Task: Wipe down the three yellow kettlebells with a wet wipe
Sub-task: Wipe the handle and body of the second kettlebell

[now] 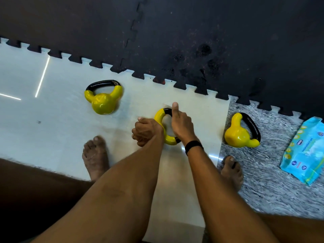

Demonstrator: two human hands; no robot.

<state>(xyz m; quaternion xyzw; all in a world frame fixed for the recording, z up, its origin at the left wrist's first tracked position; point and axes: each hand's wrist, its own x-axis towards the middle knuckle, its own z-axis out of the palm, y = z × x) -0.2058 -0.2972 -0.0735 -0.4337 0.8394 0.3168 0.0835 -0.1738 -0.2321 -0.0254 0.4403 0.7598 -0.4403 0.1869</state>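
A: Where's the kettlebell being handled?

B: Middle kettlebell (164, 127), centre of the pale floor (52, 130). The left hand (144, 131) is at its 9 o'clock, fingers curled shut; what they pinch I cannot tell.

A: The right hand (181, 124)?

B: Fingers wrapped on the black handle.

A: The others?

B: Left kettlebell (103, 99) at 10 o'clock, right kettlebell (241, 133) at 3, wipes pack (305, 149) beyond.

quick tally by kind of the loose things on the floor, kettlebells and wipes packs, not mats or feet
yellow kettlebells: 3, left kettlebell, middle kettlebell under both hands, right kettlebell
wet wipes pack: 1
total: 4
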